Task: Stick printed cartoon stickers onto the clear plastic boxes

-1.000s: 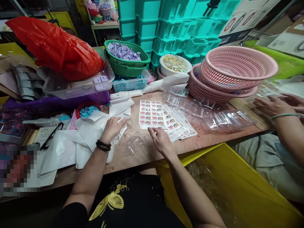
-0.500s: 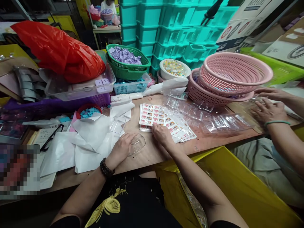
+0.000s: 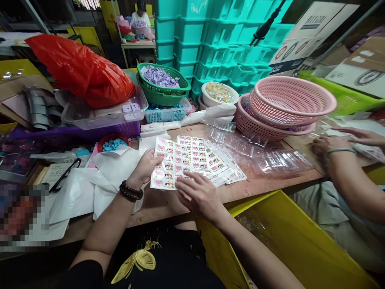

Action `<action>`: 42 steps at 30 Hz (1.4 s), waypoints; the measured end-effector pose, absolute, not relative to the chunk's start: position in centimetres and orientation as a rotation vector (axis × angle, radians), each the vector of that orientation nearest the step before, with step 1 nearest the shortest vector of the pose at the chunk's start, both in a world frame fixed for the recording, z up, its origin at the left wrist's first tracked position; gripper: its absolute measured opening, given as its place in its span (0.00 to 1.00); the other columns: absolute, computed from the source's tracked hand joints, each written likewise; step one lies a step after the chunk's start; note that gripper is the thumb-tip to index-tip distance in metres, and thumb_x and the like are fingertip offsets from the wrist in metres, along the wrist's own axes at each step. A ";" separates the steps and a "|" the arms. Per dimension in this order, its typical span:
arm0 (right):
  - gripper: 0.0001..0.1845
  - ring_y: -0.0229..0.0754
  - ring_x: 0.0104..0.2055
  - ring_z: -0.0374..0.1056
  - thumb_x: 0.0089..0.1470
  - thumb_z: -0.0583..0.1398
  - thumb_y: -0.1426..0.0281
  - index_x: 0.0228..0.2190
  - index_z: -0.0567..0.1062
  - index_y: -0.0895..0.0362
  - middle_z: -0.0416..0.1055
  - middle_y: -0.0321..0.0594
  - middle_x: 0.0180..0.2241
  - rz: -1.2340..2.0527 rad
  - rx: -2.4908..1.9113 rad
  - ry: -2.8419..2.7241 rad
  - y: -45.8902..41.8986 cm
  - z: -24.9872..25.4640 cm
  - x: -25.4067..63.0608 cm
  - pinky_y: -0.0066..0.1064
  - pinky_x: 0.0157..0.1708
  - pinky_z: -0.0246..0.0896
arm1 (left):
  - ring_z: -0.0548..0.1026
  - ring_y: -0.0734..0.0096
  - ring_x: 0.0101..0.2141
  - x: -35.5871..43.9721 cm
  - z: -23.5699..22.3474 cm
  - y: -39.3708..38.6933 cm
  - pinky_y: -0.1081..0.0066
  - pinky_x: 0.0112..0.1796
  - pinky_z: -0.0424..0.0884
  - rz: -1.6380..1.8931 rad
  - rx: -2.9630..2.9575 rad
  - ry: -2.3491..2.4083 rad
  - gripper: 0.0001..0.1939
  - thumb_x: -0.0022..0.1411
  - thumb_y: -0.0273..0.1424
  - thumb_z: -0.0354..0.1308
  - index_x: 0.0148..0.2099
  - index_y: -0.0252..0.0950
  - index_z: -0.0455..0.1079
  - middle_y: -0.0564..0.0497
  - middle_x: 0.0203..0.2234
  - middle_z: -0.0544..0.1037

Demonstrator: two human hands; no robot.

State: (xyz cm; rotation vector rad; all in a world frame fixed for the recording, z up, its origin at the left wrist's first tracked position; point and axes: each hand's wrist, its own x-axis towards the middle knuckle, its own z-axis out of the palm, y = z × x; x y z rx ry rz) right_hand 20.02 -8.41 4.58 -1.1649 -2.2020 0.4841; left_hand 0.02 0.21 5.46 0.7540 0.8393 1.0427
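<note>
My left hand [image 3: 145, 169], with a dark bead bracelet on the wrist, holds a sheet of small printed stickers [image 3: 168, 163] by its left edge, lifted just above the wooden table [image 3: 258, 182]. My right hand [image 3: 197, 192] lies at the sheet's lower right corner, fingers spread over its edge. More sticker sheets [image 3: 210, 158] are stacked flat on the table just behind. White backing papers [image 3: 111, 172] lie under my left forearm.
Clear plastic blister trays [image 3: 264, 156] lie right of the stickers. Pink baskets [image 3: 285, 104], a green basket of purple pieces [image 3: 164, 82], a red bag [image 3: 81, 70] and teal crates [image 3: 216, 36] stand behind. A yellow bin [image 3: 294, 241] sits below. Another person's hands [image 3: 333, 142] work at right.
My left hand left the clear plastic shell and took up a sticker sheet, which is now raised. My right hand moved from the stack to the sheet's lower corner.
</note>
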 end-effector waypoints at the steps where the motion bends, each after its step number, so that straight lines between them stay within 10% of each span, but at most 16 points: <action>1: 0.17 0.55 0.59 0.65 0.59 0.60 0.62 0.49 0.76 0.49 0.74 0.45 0.55 0.529 -1.219 -2.044 -8.0 4.9 20.3 0.57 0.58 0.57 | 0.80 0.51 0.47 -0.1 5.5 0.0 0.53 0.50 0.74 1.050 0.743 0.835 0.28 0.46 0.27 0.72 0.50 0.33 0.70 0.43 0.42 0.83; 4: 0.29 0.54 0.57 0.66 0.52 0.64 0.52 0.52 0.72 0.50 0.69 0.48 0.57 0.694 -1.421 -1.400 -5.9 5.6 21.7 0.53 0.54 0.63 | 0.80 0.52 0.46 -0.6 5.1 -1.4 0.53 0.50 0.75 1.027 0.753 0.773 0.26 0.50 0.29 0.70 0.51 0.35 0.69 0.44 0.42 0.83; 8: 0.24 0.44 0.37 0.71 0.42 0.70 0.49 0.33 0.75 0.54 0.76 0.41 0.35 1.169 -1.268 -1.045 -4.8 6.5 22.1 0.41 0.41 0.69 | 0.77 0.50 0.51 -1.5 4.9 -3.9 0.50 0.53 0.72 0.980 0.934 0.821 0.30 0.54 0.34 0.68 0.58 0.36 0.65 0.41 0.48 0.79; 12: 0.21 0.39 0.29 0.69 0.38 0.74 0.54 0.25 0.74 0.54 0.73 0.34 0.26 1.442 -1.119 -1.057 -7.0 7.3 20.1 0.38 0.38 0.70 | 0.57 0.48 0.67 -2.2 6.3 -6.1 0.51 0.66 0.51 1.334 1.490 1.221 0.43 0.49 0.34 0.72 0.65 0.40 0.61 0.41 0.65 0.64; 15: 0.20 0.38 0.28 0.69 0.39 0.74 0.56 0.27 0.74 0.54 0.72 0.33 0.26 1.569 -1.071 -1.065 -8.5 7.6 18.6 0.37 0.36 0.70 | 0.61 0.45 0.64 -2.1 8.0 -6.9 0.46 0.68 0.37 1.207 1.816 1.275 0.30 0.46 0.35 0.74 0.54 0.43 0.75 0.46 0.56 0.75; 19: 0.21 0.38 0.29 0.68 0.42 0.72 0.54 0.30 0.74 0.53 0.71 0.34 0.26 1.537 -1.068 -1.129 -9.0 7.7 18.5 0.35 0.35 0.68 | 0.77 0.53 0.39 -1.8 8.8 -6.7 0.44 0.64 0.53 0.907 1.705 1.102 0.03 0.53 0.35 0.70 0.31 0.44 0.82 0.49 0.30 0.82; 27: 0.20 0.35 0.25 0.59 0.45 0.70 0.53 0.25 0.74 0.55 0.67 0.33 0.23 1.496 -1.129 -1.307 -8.8 8.7 19.5 0.30 0.26 0.55 | 0.77 0.61 0.30 -1.7 9.2 -6.4 0.56 0.46 0.74 0.777 1.761 0.983 0.06 0.57 0.36 0.67 0.35 0.41 0.83 0.47 0.28 0.82; 37: 0.22 0.31 0.21 0.55 0.40 0.73 0.54 0.22 0.74 0.57 0.64 0.31 0.20 1.936 -0.986 -1.180 -8.2 7.6 19.2 0.27 0.21 0.49 | 0.78 0.57 0.38 -2.1 8.0 -5.8 0.53 0.56 0.63 0.865 1.897 0.851 0.04 0.58 0.36 0.67 0.33 0.46 0.83 0.48 0.30 0.82; 42: 0.12 0.36 0.28 0.63 0.52 0.66 0.60 0.29 0.75 0.55 0.68 0.36 0.28 1.422 -1.082 -1.335 -9.1 7.4 18.8 0.30 0.29 0.61 | 0.76 0.65 0.29 -1.9 8.0 -5.6 0.55 0.57 0.63 0.878 1.833 0.947 0.06 0.58 0.36 0.67 0.31 0.41 0.81 0.50 0.26 0.81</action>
